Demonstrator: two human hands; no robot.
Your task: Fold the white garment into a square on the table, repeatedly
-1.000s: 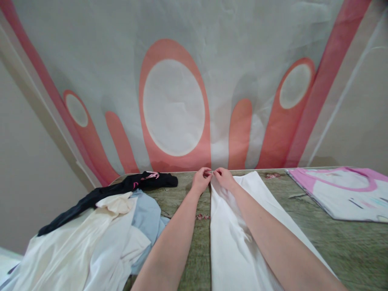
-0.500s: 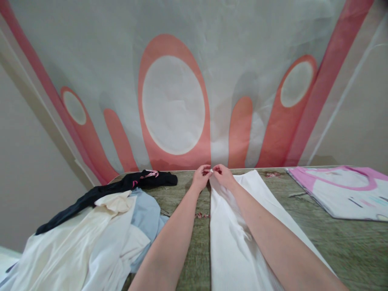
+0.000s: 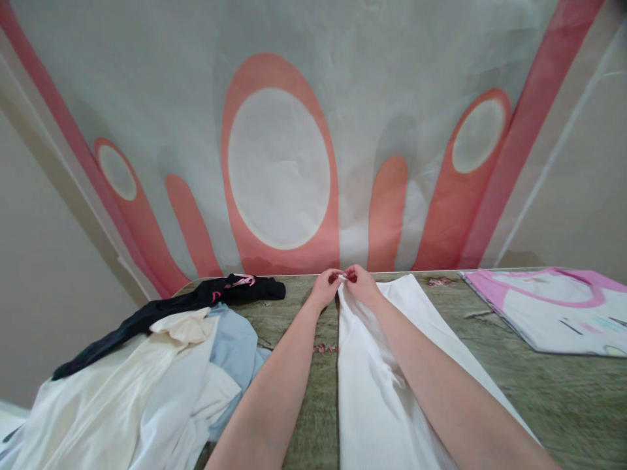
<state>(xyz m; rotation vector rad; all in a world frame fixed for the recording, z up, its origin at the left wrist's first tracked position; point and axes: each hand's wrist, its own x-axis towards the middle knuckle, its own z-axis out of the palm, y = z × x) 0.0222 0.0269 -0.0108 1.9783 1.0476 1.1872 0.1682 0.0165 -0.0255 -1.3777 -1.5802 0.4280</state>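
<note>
A white garment [image 3: 365, 385] lies lengthwise on the wood-patterned table in front of me, with some creases near its middle. At its far left corner, my left hand [image 3: 326, 287] and my right hand [image 3: 360, 284] meet, fingertips almost touching. Both pinch a small bit of the white cloth between thumb and fingers. My right forearm crosses over the garment and hides part of it. Whether the garment is a shirt or trousers, I cannot tell.
To the left is a loose heap of cream and white clothes [image 3: 108, 398], with a light blue cloth [image 3: 235, 339] and a black garment [image 3: 176, 303] behind. A folded pink-and-white T-shirt [image 3: 553, 313] lies at the right. Behind the table [image 3: 563, 405] stands a patterned wall [image 3: 279, 170].
My fingers have shifted slightly at the garment's corner, still pinching it. The view has moved a little; the clothes lie as before.
</note>
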